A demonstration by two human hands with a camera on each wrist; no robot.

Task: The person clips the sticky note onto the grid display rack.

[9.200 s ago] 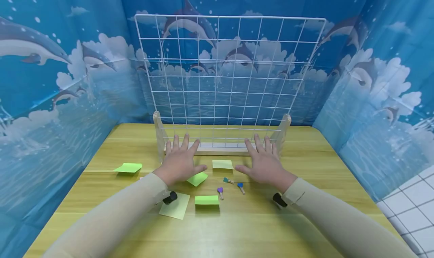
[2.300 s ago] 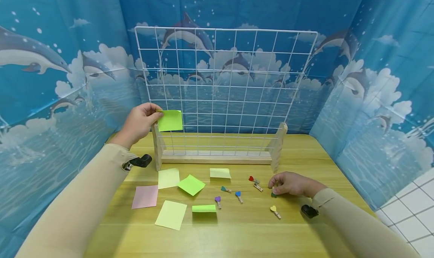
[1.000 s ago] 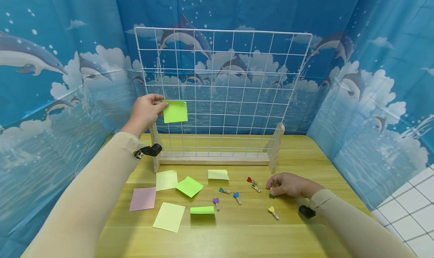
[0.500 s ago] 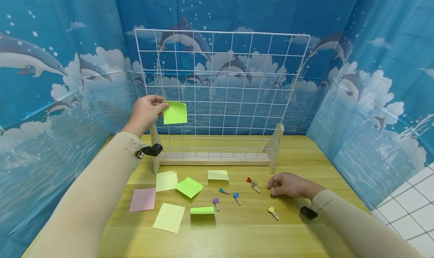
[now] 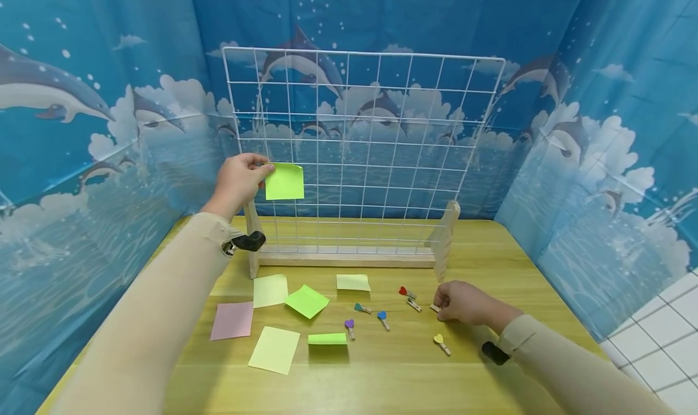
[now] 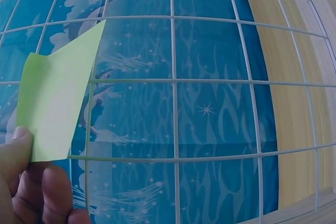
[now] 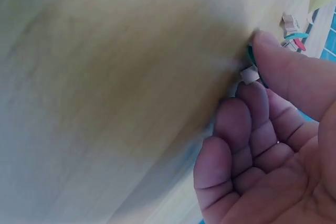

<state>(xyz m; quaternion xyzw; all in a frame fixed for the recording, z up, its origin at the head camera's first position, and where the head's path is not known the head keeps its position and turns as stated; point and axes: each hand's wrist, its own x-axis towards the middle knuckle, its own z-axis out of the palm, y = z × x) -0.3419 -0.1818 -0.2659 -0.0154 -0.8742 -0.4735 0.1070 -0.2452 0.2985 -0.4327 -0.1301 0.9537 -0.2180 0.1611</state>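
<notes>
My left hand pinches a bright green sticky note by its left edge, thumb in front. The note stands upright in front of the lower left part of a white wire grid; in the left wrist view its top corner curls and it tilts from the wires. My right hand, low over the table at the right, pinches a small wooden clothespin between thumb and fingertips. The right wrist view shows its pale wooden end and a dark green edge; the rest is hidden by the thumb.
Clothespins with red, teal, blue, purple and yellow hearts lie about. A pink note, a folded green note and several others lie at left and middle. Wooden feet hold the grid.
Both hands were spread flat above the table at first. Since then my left hand has raised the green note to the grid; my right hand has taken the clothespin and lately turned it.
</notes>
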